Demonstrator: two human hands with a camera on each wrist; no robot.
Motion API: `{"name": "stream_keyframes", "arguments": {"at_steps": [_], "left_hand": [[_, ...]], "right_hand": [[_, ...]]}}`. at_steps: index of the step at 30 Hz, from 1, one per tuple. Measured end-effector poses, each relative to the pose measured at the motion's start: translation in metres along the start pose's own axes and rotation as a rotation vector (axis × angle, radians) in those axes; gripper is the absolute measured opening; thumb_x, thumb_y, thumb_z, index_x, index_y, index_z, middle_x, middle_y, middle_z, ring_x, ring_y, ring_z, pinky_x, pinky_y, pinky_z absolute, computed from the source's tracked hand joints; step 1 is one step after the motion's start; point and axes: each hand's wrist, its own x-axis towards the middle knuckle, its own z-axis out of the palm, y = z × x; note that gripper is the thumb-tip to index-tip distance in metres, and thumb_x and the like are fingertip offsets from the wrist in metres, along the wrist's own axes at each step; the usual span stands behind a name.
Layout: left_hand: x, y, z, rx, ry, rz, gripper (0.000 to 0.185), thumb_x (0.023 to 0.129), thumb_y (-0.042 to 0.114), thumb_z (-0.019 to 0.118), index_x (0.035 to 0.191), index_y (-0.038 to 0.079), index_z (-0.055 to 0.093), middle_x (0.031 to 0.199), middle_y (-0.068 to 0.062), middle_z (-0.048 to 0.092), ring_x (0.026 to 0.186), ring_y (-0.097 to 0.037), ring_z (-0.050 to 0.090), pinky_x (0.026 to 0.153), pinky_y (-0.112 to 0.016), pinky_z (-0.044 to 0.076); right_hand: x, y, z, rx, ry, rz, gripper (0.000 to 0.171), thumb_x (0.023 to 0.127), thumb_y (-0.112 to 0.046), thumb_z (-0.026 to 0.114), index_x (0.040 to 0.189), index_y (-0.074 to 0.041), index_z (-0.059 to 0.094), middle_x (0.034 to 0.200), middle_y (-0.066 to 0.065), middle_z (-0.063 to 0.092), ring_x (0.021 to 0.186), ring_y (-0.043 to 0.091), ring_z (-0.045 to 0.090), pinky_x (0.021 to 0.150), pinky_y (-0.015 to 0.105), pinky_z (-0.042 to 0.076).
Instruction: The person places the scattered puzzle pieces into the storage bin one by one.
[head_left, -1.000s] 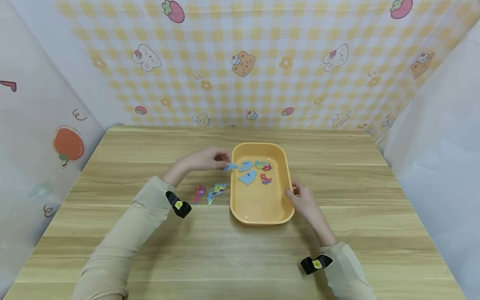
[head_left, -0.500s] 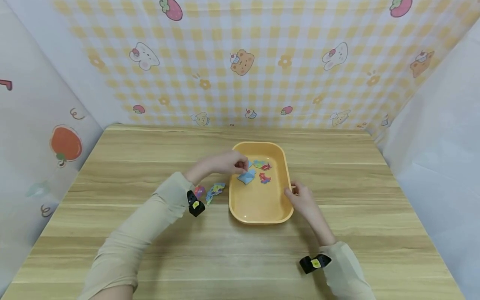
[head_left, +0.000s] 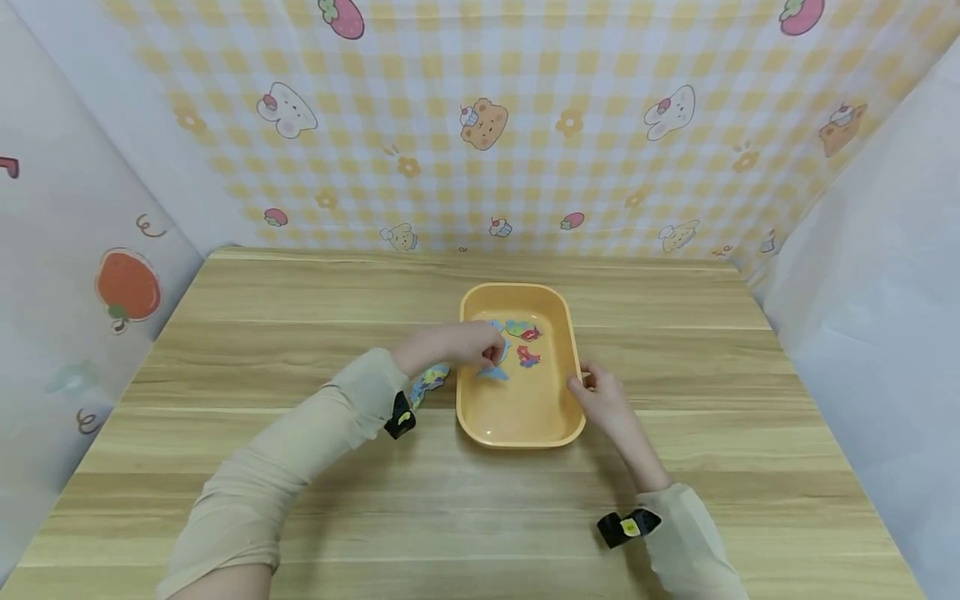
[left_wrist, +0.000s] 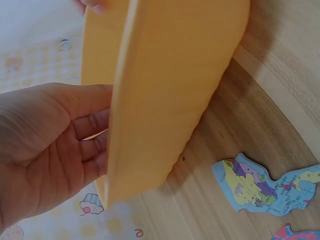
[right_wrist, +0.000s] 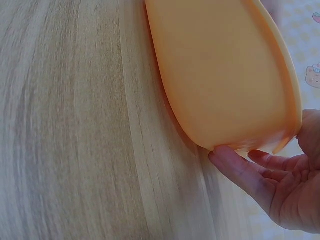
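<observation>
My left hand (head_left: 457, 346) reaches over the yellow tray's (head_left: 517, 433) left rim, fingertips pinching a thin blue puzzle piece (head_left: 495, 372) just above the tray floor, light, stiff and best taken by its edges, while my right hand (head_left: 603, 400) steadies the right rim, fingers loosely curled against it.

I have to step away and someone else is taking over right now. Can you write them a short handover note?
Left hand: inside the yellow tray, fingers at a blue puzzle piece; grip unclear.
Right hand: holds the tray's right rim.
Done: several pieces lie in the tray, among them a red one.
Left: a map-printed piece and a red-edged piece lie on the wooden table, left of the tray.
</observation>
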Motion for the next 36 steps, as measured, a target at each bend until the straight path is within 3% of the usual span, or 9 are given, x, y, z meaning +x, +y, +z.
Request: {"name": "stream_keyframes", "arguments": {"at_steps": [6,14,21,31,36], "left_hand": [[0.006,0.006,0.005,0.095,-0.054,-0.090,0.009,0.088,0.007,0.061,0.079,0.007,0.063,0.076,-0.001,0.057,0.070,-0.011,0.049,0.062,-0.018,0.041],[0.004,0.011,0.008,0.195,-0.087,-0.118,0.009,0.089,0.005,0.059,0.082,0.007,0.065,0.075,0.004,0.053,0.068,-0.008,0.045,0.059,-0.016,0.036],[0.003,0.012,0.007,0.218,-0.095,-0.164,0.009,0.089,0.006,0.059,0.086,0.008,0.067,0.077,0.004,0.055,0.070,-0.010,0.046,0.060,-0.018,0.036],[0.001,0.013,0.006,0.196,-0.047,-0.163,0.007,0.089,0.005,0.057,0.087,0.008,0.063,0.080,0.001,0.054,0.073,-0.012,0.045,0.063,-0.020,0.035],[-0.003,0.009,0.003,0.106,0.067,-0.051,0.006,0.089,0.005,0.058,0.093,0.004,0.062,0.083,-0.003,0.058,0.077,-0.013,0.051,0.067,-0.019,0.042]], "right_hand": [[0.000,0.000,0.001,0.000,0.017,-0.001,0.033,0.090,-0.013,0.050,0.115,0.009,0.054,0.083,0.022,0.065,0.068,0.015,0.056,0.056,0.021,0.045],[0.000,0.000,0.002,0.010,0.023,-0.001,0.034,0.090,-0.013,0.050,0.115,0.009,0.054,0.083,0.022,0.064,0.068,0.014,0.055,0.056,0.020,0.045],[0.000,0.001,0.001,0.017,0.012,-0.002,0.035,0.091,-0.014,0.050,0.118,0.009,0.053,0.085,0.022,0.064,0.069,0.016,0.057,0.056,0.021,0.045],[0.000,0.000,0.000,0.009,0.017,-0.005,0.035,0.091,-0.013,0.050,0.117,0.009,0.053,0.083,0.021,0.064,0.068,0.015,0.056,0.057,0.021,0.044],[0.000,-0.001,0.000,0.008,0.026,-0.007,0.034,0.090,-0.012,0.051,0.116,0.009,0.054,0.082,0.022,0.064,0.068,0.016,0.056,0.057,0.020,0.045]]}}
